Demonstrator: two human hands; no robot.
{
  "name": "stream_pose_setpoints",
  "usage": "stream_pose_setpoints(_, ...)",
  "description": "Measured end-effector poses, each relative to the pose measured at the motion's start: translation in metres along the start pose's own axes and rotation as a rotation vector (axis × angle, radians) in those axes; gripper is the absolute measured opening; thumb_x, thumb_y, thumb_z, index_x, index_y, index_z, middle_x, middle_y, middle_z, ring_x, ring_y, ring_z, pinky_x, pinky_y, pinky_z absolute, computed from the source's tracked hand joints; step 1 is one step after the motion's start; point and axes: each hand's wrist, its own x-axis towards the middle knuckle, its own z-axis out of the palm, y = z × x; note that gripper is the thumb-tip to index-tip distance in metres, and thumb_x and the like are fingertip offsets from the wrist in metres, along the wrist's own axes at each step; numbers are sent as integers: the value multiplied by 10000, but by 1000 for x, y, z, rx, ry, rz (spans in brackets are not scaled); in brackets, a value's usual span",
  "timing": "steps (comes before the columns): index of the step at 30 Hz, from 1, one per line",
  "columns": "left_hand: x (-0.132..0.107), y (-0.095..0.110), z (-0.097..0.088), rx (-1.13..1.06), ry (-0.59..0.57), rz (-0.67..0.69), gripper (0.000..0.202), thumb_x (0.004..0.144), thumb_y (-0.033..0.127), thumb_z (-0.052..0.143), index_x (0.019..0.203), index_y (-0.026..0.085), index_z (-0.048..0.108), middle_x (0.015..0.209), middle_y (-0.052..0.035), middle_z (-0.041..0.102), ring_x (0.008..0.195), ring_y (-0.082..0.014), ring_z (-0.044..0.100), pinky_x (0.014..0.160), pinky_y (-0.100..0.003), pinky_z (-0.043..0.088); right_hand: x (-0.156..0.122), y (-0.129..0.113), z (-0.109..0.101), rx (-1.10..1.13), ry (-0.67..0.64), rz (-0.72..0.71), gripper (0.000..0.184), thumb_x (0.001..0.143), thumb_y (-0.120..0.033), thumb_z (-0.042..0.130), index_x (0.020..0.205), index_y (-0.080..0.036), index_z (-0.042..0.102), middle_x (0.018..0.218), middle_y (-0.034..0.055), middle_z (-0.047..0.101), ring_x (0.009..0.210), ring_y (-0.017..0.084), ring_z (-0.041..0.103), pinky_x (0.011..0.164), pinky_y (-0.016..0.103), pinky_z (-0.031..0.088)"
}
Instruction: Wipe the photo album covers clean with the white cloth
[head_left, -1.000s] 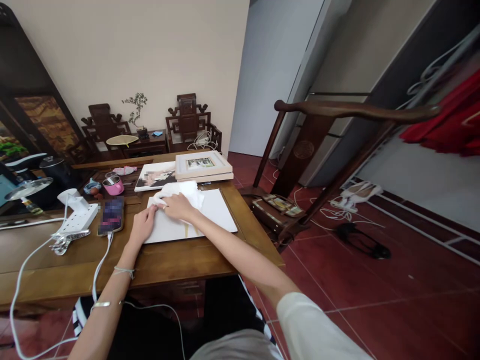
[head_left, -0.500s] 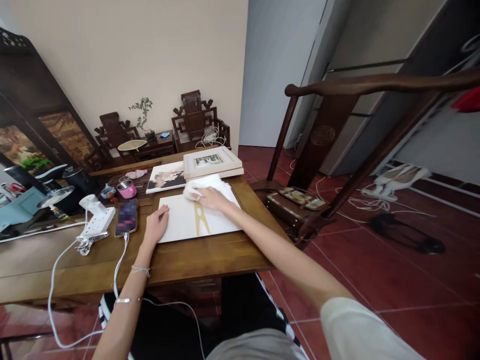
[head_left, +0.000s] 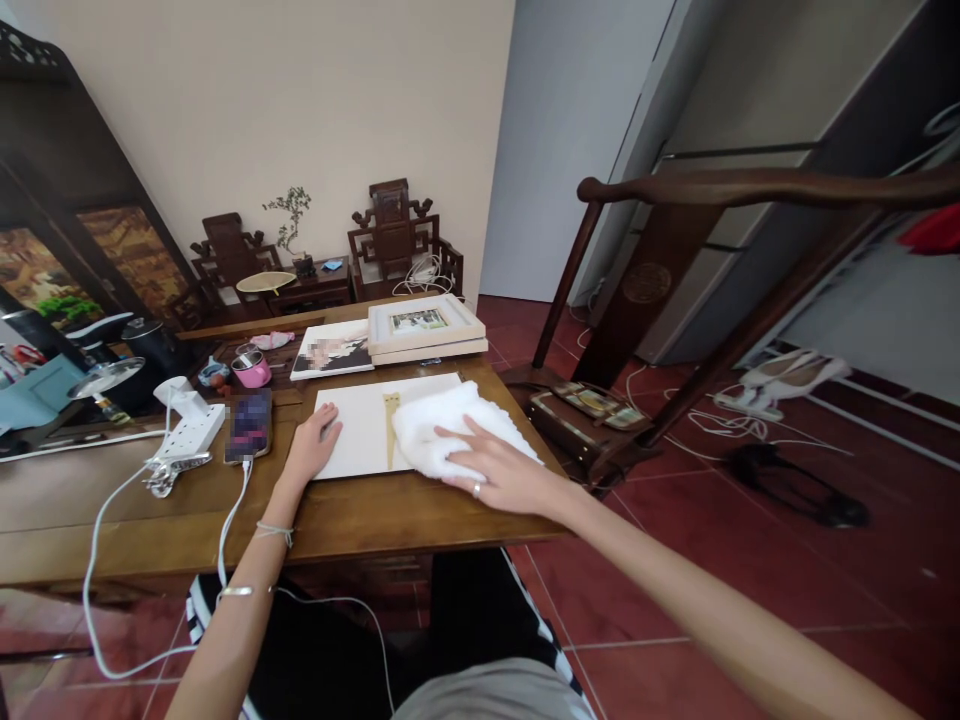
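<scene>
A white panel (head_left: 351, 440) with a gold-coloured stand piece (head_left: 391, 430) on its face, looking like the back of a picture frame, lies flat on the wooden table. Over its right part is a bunched white towel (head_left: 431, 425), which also covers some of the stand piece. My right hand (head_left: 499, 465), a ring on one finger, presses on the towel with its fingers spread over it. At the panel's left edge rests my left hand (head_left: 313, 445), fingers extended and holding nothing.
Behind the panel lie a photo print (head_left: 330, 352) and stacked picture frames (head_left: 427, 335). To the left are a phone (head_left: 249, 425) on a cable, a white power strip (head_left: 191, 440) and a pink cup (head_left: 253, 370). A wooden chair (head_left: 652, 290) stands at right.
My right hand has drawn the towel from the panel's far edge to its near right corner. Less of the stand piece's right side shows. My left hand has stayed at the left edge.
</scene>
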Motion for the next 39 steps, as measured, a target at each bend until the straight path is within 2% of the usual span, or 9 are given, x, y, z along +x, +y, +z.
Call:
stream_pose_setpoints(3, 0, -1, -1, 8, -13, 5, 384, 891, 308, 526, 1208, 151, 672, 1361, -108, 597, 1335, -241, 503, 1162, -399, 345, 36, 32, -3, -11, -17, 62, 346, 968, -400, 462, 1117, -180, 683, 1299, 135, 651, 1442, 277, 326, 1197, 552, 168)
stream_pose_setpoints(9, 0, 0, -1, 10, -14, 0, 381, 896, 303, 525, 1214, 154, 674, 1359, -104, 602, 1330, -246, 509, 1165, -405, 342, 91, 73, 5, -75, 10, 182, 394, 920, -193, 411, 1257, -124, 605, 1442, 191, 517, 1471, 329, 238, 1140, 663, 137)
stream_pose_setpoints(12, -1, 0, 0, -3, -5, -8, 383, 895, 297, 529, 1207, 132, 677, 1361, -120, 598, 1321, -253, 521, 1163, -402, 346, 78, 56, 9, -107, -19, 171, 426, 855, -121, 437, 1243, -104, 611, 1459, 219, 486, 1473, 314, 238, 1153, 628, 153)
stream_pose_setpoints(16, -1, -1, 2, -20, 4, -16, 375, 891, 291, 538, 1201, 136, 681, 1366, -111, 598, 1326, -246, 516, 1167, -383, 340, 29, 15, 5, -122, -98, 99, 426, 774, -76, 484, 1154, -153, 661, 1500, 185, 445, 1481, 270, 225, 1187, 548, 168)
stream_pose_setpoints(19, -1, -2, 2, -26, 5, -15, 367, 891, 285, 541, 1197, 140, 683, 1369, -106, 597, 1331, -240, 511, 1170, -375, 334, 2, 3, -1, -150, -121, 105, 435, 755, -69, 496, 1142, -180, 661, 1506, 176, 439, 1475, 269, 244, 1181, 544, 204)
stream_pose_setpoints(22, -1, -2, 2, -22, 2, -14, 361, 890, 278, 539, 1191, 141, 685, 1368, -111, 596, 1330, -245, 512, 1166, -387, 341, 9, 17, -5, -190, -103, 160, 462, 770, -73, 482, 1187, -193, 639, 1497, 178, 451, 1448, 308, 306, 1135, 609, 255)
stream_pose_setpoints(29, -1, 2, 0, -13, 1, -8, 369, 890, 278, 538, 1191, 121, 682, 1361, -129, 599, 1322, -247, 520, 1163, -381, 348, 72, 62, 1, -199, -43, 244, 535, 787, -58, 429, 1279, -162, 612, 1535, 140, 409, 1472, 342, 227, 1109, 693, 211)
stream_pose_setpoints(32, -1, 1, 1, -15, 7, -12, 362, 890, 278, 537, 1192, 143, 682, 1365, -107, 600, 1328, -246, 514, 1166, -392, 345, 64, 46, 5, -198, -50, 235, 523, 785, -80, 440, 1262, -174, 633, 1541, 120, 402, 1464, 371, 230, 1095, 732, 197)
stream_pose_setpoints(39, -1, -2, 5, -26, 8, -18, 360, 891, 277, 536, 1190, 141, 684, 1367, -101, 601, 1329, -248, 513, 1167, -385, 342, -2, -16, 10, -188, -132, 101, 413, 775, -131, 511, 1124, -210, 717, 1553, 88, 387, 1470, 374, 215, 1168, 624, 219)
